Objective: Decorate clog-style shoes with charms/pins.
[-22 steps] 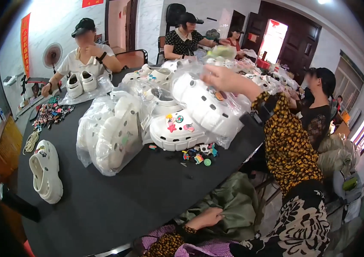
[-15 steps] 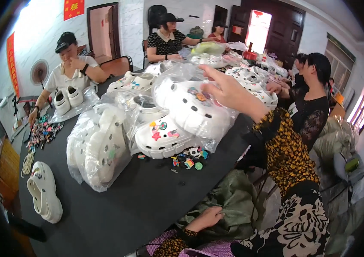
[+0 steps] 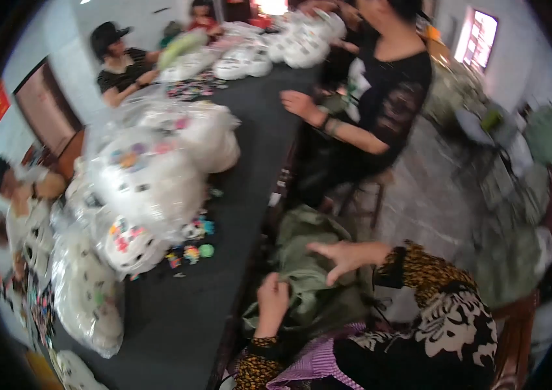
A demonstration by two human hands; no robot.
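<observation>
A dull green cloth sack [image 3: 308, 250] is bunched at my lap, beside the table edge. My left hand [image 3: 273, 300] is closed at the sack's left side, its fingers curled on the cloth. Over the sack's right part my right hand [image 3: 349, 257] is open, thumb and fingers apart, with nothing in it. On the table, left of my hands, white clogs in clear plastic bags [image 3: 149, 185] lie piled up, with colourful charms on them. Another bagged pair of white clogs [image 3: 87, 289] lies nearer. Small loose charms [image 3: 191, 250] are scattered beside the pile.
The dark table [image 3: 178, 325] runs along my left. A co-worker in black [image 3: 380, 97] is at its right side, with others farther along. More white clogs [image 3: 302, 42] are heaped at the far end. Green sacks [image 3: 516, 253] stand on the floor at right.
My view has swung to the right. My right hand has left the bagged clogs, which stay on the pile, and come down to the sack. My left hand has risen and closed.
</observation>
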